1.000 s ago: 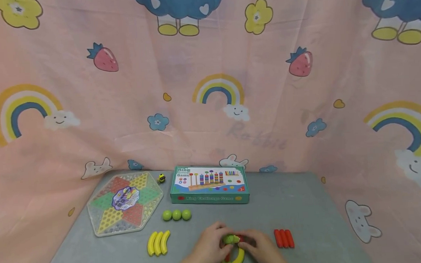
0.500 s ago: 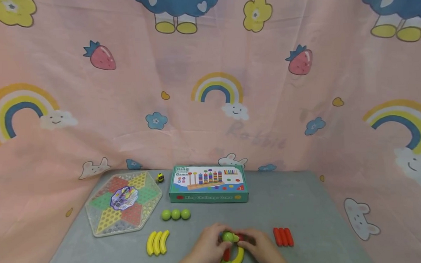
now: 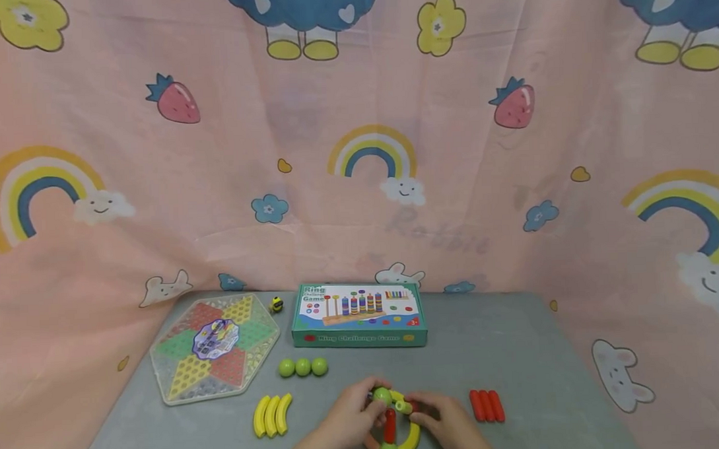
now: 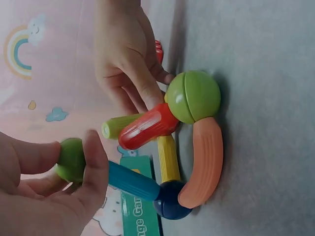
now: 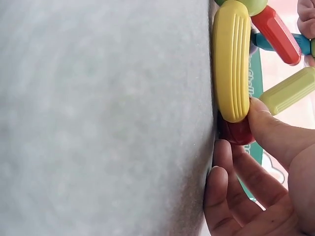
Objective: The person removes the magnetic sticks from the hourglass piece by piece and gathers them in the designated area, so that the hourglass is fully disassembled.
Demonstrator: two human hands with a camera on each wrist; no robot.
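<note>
A toy built of plastic rods and balls lies on the grey table [image 3: 518, 351] at the near edge. Its green ball [image 4: 193, 97] joins a red rod [image 4: 147, 126], an orange curved piece [image 4: 204, 162] and a yellow curved piece [image 5: 231, 59]. My left hand [image 3: 348, 420] pinches a smaller green ball [image 4: 71, 160] on the end of a blue rod [image 4: 133, 181], which runs to a dark blue ball [image 4: 170, 201]. My right hand [image 3: 440, 423] grips a red ball [image 5: 236, 132] at the yellow curve's end, thumb over it. A pale green rod [image 5: 288, 91] sticks out beside the thumb.
A hexagonal checkers board [image 3: 214, 345] lies at the back left and a teal ring-game box [image 3: 359, 315] at the back middle. Three green balls [image 3: 303, 367], three yellow curved pieces [image 3: 272, 414] and three red rods [image 3: 487, 406] lie around my hands. A pink patterned curtain hangs behind.
My hands have drawn slightly apart. The small green ball has risen a little, and the red rod beneath it shows more.
</note>
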